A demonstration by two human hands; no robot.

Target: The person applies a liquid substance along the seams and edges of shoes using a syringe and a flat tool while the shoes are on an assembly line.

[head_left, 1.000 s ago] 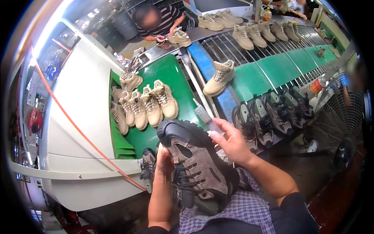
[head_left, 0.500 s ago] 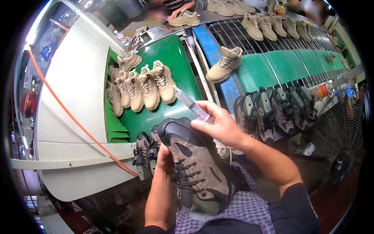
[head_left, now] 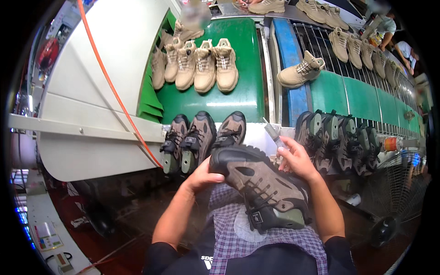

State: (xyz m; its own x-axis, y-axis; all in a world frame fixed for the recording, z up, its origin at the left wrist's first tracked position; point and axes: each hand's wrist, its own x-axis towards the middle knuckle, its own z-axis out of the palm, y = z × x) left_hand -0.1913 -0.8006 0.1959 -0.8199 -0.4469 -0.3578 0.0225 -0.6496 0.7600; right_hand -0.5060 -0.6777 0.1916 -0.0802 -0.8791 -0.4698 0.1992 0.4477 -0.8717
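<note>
Brown-and-olive hiking shoe [head_left: 263, 192] lies sole-up at lower centre on a worker's lap, left hand [head_left: 201, 176] fingers curled around its toe, right hand [head_left: 295, 158] pinching a slim brush [head_left: 273, 134]; stiff-soled, light, probably best gripped by toe and heel.

Brown and dark green shoe [head_left: 263, 190] with black laces, held at 6 o'clock. Three more brown and black shoes [head_left: 201, 140] lined up just above, at the middle. Tan boots [head_left: 197, 64] in a row at 12 o'clock, on a bright green belt [head_left: 245, 96]. One tan boot [head_left: 301, 71] alone at 1 o'clock, by a blue strip [head_left: 288, 55]. Dark grey-brown shoes [head_left: 339, 144] at 3 o'clock (with green soles). White machine cover [head_left: 91, 91] at 9 o'clock, crossed by an orange hose [head_left: 112, 87]. Purple and white checked apron [head_left: 229, 229] at 6 o'clock, over black cloth.
</note>
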